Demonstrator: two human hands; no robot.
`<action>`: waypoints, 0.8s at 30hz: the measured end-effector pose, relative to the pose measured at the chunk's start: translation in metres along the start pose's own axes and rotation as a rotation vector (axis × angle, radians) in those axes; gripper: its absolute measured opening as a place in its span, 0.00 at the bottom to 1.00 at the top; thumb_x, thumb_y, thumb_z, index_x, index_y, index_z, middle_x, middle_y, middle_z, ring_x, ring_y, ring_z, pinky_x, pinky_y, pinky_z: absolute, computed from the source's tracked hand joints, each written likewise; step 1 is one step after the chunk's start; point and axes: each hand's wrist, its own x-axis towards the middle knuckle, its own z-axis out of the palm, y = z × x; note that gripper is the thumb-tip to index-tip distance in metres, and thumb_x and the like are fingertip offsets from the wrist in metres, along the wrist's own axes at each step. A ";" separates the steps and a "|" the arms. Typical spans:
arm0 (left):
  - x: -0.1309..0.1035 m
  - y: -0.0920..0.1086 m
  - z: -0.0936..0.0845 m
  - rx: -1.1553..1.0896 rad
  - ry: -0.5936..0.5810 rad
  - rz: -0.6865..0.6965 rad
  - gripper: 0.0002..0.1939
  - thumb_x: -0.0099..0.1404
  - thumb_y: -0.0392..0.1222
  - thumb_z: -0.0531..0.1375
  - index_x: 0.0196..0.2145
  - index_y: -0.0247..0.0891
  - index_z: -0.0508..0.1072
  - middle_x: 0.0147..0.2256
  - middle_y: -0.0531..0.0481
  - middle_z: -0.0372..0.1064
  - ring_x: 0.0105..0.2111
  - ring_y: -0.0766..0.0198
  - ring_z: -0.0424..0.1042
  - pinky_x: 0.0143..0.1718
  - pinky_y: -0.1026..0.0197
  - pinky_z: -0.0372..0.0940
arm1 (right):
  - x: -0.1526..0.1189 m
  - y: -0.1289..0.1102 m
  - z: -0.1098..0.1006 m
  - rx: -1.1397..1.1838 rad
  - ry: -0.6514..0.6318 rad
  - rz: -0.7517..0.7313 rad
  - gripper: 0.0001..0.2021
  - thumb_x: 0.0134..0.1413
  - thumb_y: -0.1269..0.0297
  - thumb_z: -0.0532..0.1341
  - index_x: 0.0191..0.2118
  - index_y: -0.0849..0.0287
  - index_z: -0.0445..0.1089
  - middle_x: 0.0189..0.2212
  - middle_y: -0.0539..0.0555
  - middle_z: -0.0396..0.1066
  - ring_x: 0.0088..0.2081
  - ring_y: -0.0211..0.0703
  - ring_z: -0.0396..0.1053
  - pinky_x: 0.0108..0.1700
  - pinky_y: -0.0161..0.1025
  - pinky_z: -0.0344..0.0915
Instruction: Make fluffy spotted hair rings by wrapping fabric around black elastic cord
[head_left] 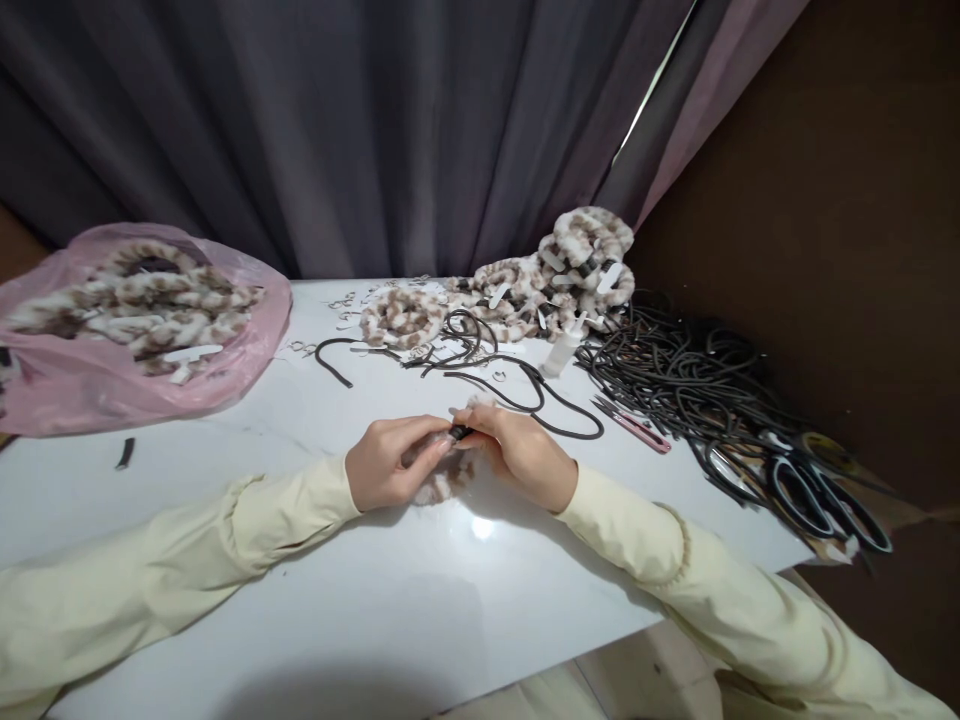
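Both my hands meet over the middle of the white table, fingers closed around a fluffy white-and-brown ring (448,484). A short black section (459,432) of it shows between my fingertips. My left hand (394,460) pinches this ring from the left, thumb and index finger at the black part. From the other side my right hand (525,450) pinches the same spot. Fur shows below and just above the fingers. What exactly the fingertips press together is partly hidden. Beyond the hands, loose black cords (559,420) curl across the tabletop.
A pink plastic bag (259,345) of fluffy rings stands left. More tagged fluffy rings (585,240) are heaped at the back, beside a small clear bottle (561,352). To the right lie a black cord pile (675,360), pink-handled tweezers (634,425) and large scissors (802,495).
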 end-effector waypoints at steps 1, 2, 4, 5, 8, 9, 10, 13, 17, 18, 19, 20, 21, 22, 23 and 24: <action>0.001 0.000 -0.001 -0.015 -0.006 0.007 0.11 0.61 0.37 0.53 0.38 0.34 0.72 0.30 0.46 0.75 0.21 0.69 0.68 0.24 0.68 0.61 | 0.000 -0.001 0.000 0.005 -0.002 0.006 0.06 0.60 0.69 0.49 0.43 0.59 0.58 0.33 0.57 0.72 0.37 0.43 0.72 0.37 0.40 0.71; 0.002 0.000 -0.001 -0.031 -0.019 0.008 0.10 0.61 0.36 0.53 0.37 0.33 0.73 0.30 0.46 0.75 0.21 0.69 0.67 0.24 0.69 0.61 | 0.001 -0.001 0.000 0.011 -0.002 0.012 0.06 0.60 0.70 0.49 0.42 0.59 0.58 0.33 0.57 0.72 0.37 0.43 0.72 0.36 0.40 0.71; 0.003 -0.001 -0.002 -0.058 -0.042 -0.002 0.10 0.61 0.36 0.53 0.36 0.33 0.73 0.28 0.46 0.74 0.20 0.70 0.67 0.24 0.69 0.60 | 0.001 -0.003 0.000 0.029 0.000 0.027 0.06 0.59 0.71 0.48 0.42 0.59 0.56 0.34 0.56 0.72 0.36 0.43 0.72 0.36 0.40 0.71; 0.004 -0.001 -0.003 -0.070 -0.050 -0.009 0.10 0.61 0.37 0.54 0.35 0.33 0.74 0.28 0.46 0.74 0.20 0.70 0.66 0.24 0.69 0.60 | 0.001 -0.003 0.000 0.043 0.000 0.033 0.06 0.59 0.72 0.48 0.42 0.58 0.55 0.34 0.56 0.72 0.36 0.42 0.72 0.36 0.40 0.71; 0.004 -0.004 -0.002 -0.095 -0.077 -0.031 0.10 0.62 0.38 0.54 0.35 0.33 0.74 0.26 0.47 0.73 0.20 0.70 0.66 0.23 0.69 0.60 | 0.000 -0.005 -0.001 0.103 -0.005 0.063 0.08 0.57 0.74 0.49 0.42 0.57 0.53 0.34 0.55 0.71 0.36 0.42 0.72 0.35 0.38 0.70; 0.005 -0.005 -0.002 -0.105 -0.084 -0.036 0.10 0.62 0.38 0.54 0.35 0.34 0.74 0.25 0.48 0.73 0.20 0.70 0.66 0.23 0.69 0.60 | 0.000 -0.005 -0.001 0.129 -0.008 0.078 0.09 0.56 0.74 0.49 0.42 0.57 0.52 0.34 0.55 0.71 0.37 0.41 0.73 0.35 0.38 0.70; 0.005 -0.006 -0.002 -0.114 -0.089 -0.039 0.10 0.62 0.38 0.54 0.34 0.33 0.74 0.24 0.48 0.73 0.19 0.70 0.66 0.23 0.69 0.60 | 0.000 -0.005 -0.001 0.156 -0.014 0.096 0.10 0.56 0.74 0.49 0.42 0.56 0.52 0.34 0.54 0.71 0.37 0.41 0.73 0.35 0.37 0.70; 0.006 -0.007 -0.002 -0.107 -0.072 -0.011 0.10 0.62 0.37 0.54 0.34 0.33 0.74 0.23 0.49 0.72 0.19 0.71 0.65 0.22 0.70 0.60 | 0.001 -0.005 -0.003 0.241 -0.036 0.173 0.14 0.55 0.75 0.52 0.45 0.56 0.49 0.36 0.54 0.71 0.37 0.40 0.72 0.36 0.37 0.70; 0.008 -0.005 -0.003 -0.070 -0.015 0.080 0.09 0.61 0.34 0.54 0.34 0.32 0.74 0.25 0.49 0.72 0.19 0.72 0.65 0.22 0.71 0.59 | 0.004 -0.004 -0.004 0.351 -0.007 0.259 0.19 0.54 0.73 0.55 0.47 0.56 0.46 0.39 0.57 0.69 0.34 0.38 0.72 0.35 0.36 0.70; 0.008 -0.005 -0.003 -0.073 -0.005 0.095 0.09 0.61 0.34 0.54 0.34 0.32 0.74 0.24 0.49 0.72 0.19 0.72 0.65 0.22 0.71 0.58 | 0.005 -0.005 -0.004 0.362 0.000 0.270 0.19 0.54 0.73 0.55 0.47 0.56 0.46 0.39 0.57 0.68 0.33 0.37 0.72 0.35 0.36 0.70; 0.008 -0.004 -0.003 -0.077 0.000 0.103 0.09 0.61 0.34 0.54 0.34 0.32 0.74 0.24 0.49 0.72 0.19 0.72 0.64 0.22 0.71 0.58 | 0.005 -0.005 -0.004 0.364 0.002 0.275 0.18 0.54 0.73 0.55 0.47 0.56 0.46 0.38 0.56 0.67 0.32 0.37 0.72 0.34 0.36 0.70; 0.008 -0.004 -0.003 -0.081 0.003 0.105 0.09 0.61 0.34 0.54 0.34 0.32 0.74 0.23 0.49 0.71 0.19 0.72 0.64 0.22 0.71 0.58 | 0.006 -0.006 -0.004 0.362 0.000 0.276 0.18 0.54 0.72 0.54 0.46 0.56 0.45 0.37 0.55 0.67 0.32 0.37 0.72 0.34 0.36 0.69; 0.007 -0.004 -0.003 -0.082 0.005 0.101 0.09 0.61 0.34 0.54 0.34 0.31 0.74 0.23 0.49 0.71 0.19 0.72 0.64 0.21 0.71 0.58 | 0.006 -0.006 -0.004 0.358 -0.001 0.275 0.17 0.54 0.72 0.54 0.46 0.56 0.45 0.36 0.55 0.67 0.32 0.37 0.71 0.34 0.36 0.69; 0.007 -0.004 -0.003 -0.081 0.003 0.091 0.09 0.61 0.34 0.54 0.34 0.31 0.74 0.23 0.49 0.71 0.19 0.72 0.63 0.21 0.70 0.58 | 0.005 -0.007 -0.004 0.353 0.000 0.269 0.17 0.54 0.73 0.54 0.46 0.56 0.45 0.35 0.54 0.66 0.32 0.36 0.71 0.34 0.35 0.69; 0.007 -0.004 -0.004 -0.083 -0.002 0.079 0.09 0.61 0.34 0.54 0.34 0.31 0.74 0.23 0.48 0.71 0.19 0.72 0.63 0.21 0.70 0.57 | 0.005 -0.007 -0.003 0.349 0.003 0.261 0.17 0.54 0.73 0.54 0.46 0.56 0.45 0.35 0.54 0.66 0.32 0.36 0.71 0.33 0.35 0.68; 0.007 -0.004 -0.004 -0.090 -0.011 0.061 0.10 0.61 0.35 0.54 0.34 0.31 0.75 0.24 0.48 0.72 0.19 0.72 0.63 0.21 0.70 0.57 | 0.004 -0.007 -0.003 0.345 0.004 0.254 0.17 0.54 0.73 0.53 0.45 0.56 0.46 0.35 0.54 0.66 0.32 0.36 0.70 0.33 0.35 0.68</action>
